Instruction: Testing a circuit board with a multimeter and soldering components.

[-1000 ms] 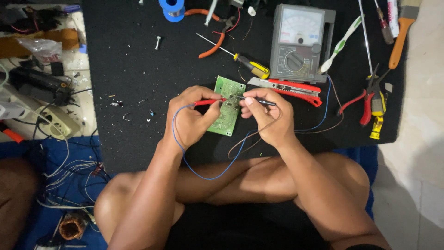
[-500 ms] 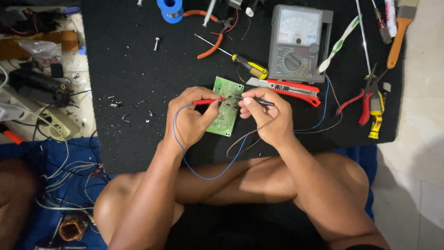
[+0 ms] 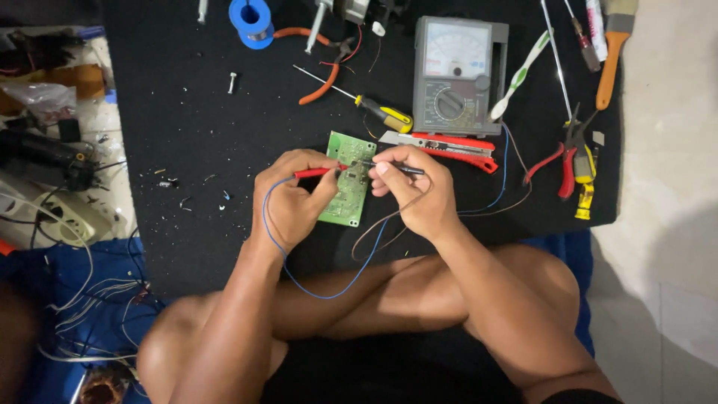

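Circuit board (image 3: pixel 345 182) — small and green — is lying on the black mat (image 3: pixel 187 150), just below the meter (image 3: pixel 456 75). The left hand (image 3: pixel 288 202) is pinching a red probe (image 3: pixel 318 173) against the board while the right hand (image 3: pixel 419 191) is gripping a black probe (image 3: pixel 396 168), both tips meeting over its top. A blue wire (image 3: pixel 314 288) is looping from the left hand toward the knees. Between board and meter, a red box cutter (image 3: pixel 449 142) and a yellow-handled screwdriver (image 3: pixel 374 111) are resting; pliers (image 3: pixel 572 157) are sitting further right of the meter.
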